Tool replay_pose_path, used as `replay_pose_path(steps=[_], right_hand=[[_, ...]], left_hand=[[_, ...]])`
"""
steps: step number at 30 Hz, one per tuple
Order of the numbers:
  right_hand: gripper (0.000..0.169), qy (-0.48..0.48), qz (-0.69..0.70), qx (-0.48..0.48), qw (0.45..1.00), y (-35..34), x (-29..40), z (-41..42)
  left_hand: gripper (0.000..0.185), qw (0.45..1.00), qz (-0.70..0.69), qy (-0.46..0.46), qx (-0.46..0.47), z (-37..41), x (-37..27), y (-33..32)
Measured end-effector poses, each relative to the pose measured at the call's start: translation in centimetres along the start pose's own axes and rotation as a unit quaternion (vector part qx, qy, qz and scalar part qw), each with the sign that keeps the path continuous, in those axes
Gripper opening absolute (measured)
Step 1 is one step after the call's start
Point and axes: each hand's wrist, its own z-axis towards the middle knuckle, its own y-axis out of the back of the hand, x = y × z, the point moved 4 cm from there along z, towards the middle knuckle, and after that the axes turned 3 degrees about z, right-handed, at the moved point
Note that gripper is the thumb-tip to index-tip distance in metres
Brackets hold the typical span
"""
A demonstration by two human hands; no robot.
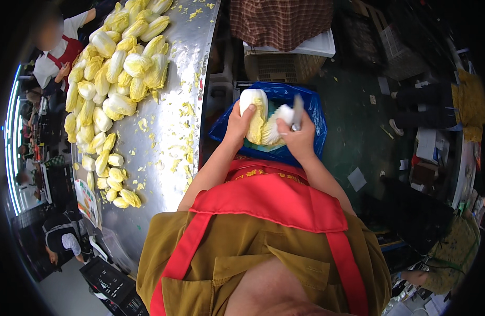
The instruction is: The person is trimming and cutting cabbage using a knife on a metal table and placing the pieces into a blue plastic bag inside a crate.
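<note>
My left hand (240,120) grips a napa cabbage (254,103), its white base up and its yellow leaf end down. In my right hand (299,134) is a knife (297,110) with its blade pointing up, blurred. The same hand also holds a pale cabbage leaf (274,125), which stands out to the right of the head; I cannot tell whether it is still joined to it. Both hands are above a container lined with a blue plastic bag (313,106), just in front of my red apron (266,205). Pale leaves lie inside the bag, largely hidden.
To the left, a metal table (171,118) carries a large heap of napa cabbages (116,75) and scattered leaf scraps. Ahead stands a plastic crate (274,67) under a white box and plaid cloth (282,23). Scraps lie on the dark floor (345,130). People stand at both sides.
</note>
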Motion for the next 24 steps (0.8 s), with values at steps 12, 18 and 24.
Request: replay_pose_path(steps=[12,18,24], right_hand=[[0.060,-0.235,0.143,0.185,0.944,-1.8,-1.6,1.7],[0.052,-0.212,0.156,0.211,0.941,-2.1,-1.2,2.2],[0.050,-0.149,0.111,0.186,0.965,-2.7,-2.3,2.2]], left_hand=[[0.067,0.988,-0.002,-0.074,0.134,-1.9,-2.7,-0.2],[0.066,0.975,0.101,-0.144,0.137,-2.5,-3.4,-0.1],[0.066,0.966,0.156,-0.161,0.130,-2.8,-4.0,0.0]])
